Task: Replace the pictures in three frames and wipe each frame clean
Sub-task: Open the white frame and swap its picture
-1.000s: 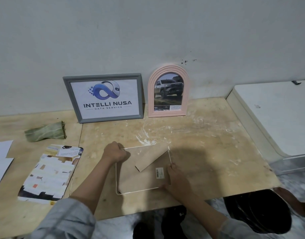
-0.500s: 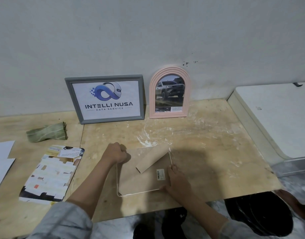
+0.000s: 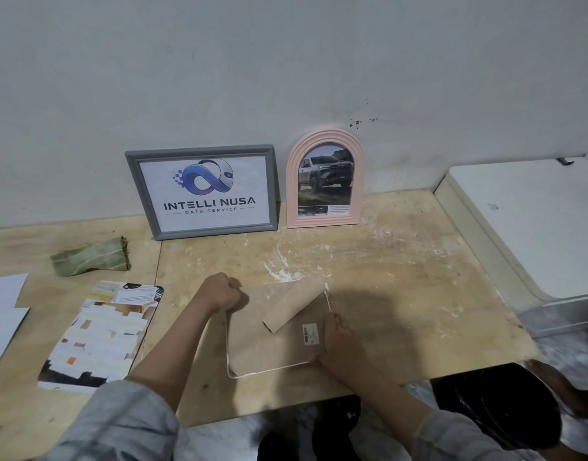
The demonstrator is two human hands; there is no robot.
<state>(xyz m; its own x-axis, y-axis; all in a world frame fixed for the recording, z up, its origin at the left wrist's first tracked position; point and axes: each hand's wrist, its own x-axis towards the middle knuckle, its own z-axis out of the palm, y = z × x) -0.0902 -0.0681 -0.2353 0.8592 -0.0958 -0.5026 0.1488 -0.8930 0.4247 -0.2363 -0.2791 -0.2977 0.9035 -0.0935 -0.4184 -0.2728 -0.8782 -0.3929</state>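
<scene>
A white-edged frame [image 3: 252, 341] lies face down near the table's front edge, its brown backing and fold-out stand [image 3: 294, 306] facing up. My left hand [image 3: 221, 292] is curled into a fist at the frame's top left corner and appears to grip it. My right hand [image 3: 339, 344] presses along the frame's right edge with its fingers on the rim. A grey frame [image 3: 203, 191] with a logo print and a pink arched frame [image 3: 325, 179] with a truck picture stand against the wall. A green cloth [image 3: 91, 257] lies at the left.
A printed picture [image 3: 100, 334] lies flat left of the face-down frame, with white sheets [image 3: 3, 311] at the far left. A white box-like surface [image 3: 525, 234] borders the wooden table [image 3: 402, 277] on the right. A dark object [image 3: 505, 407] sits below the table edge.
The view has shifted slightly. Both hands stay on the face-down frame, with the left fist nudging a little further onto its top left corner.
</scene>
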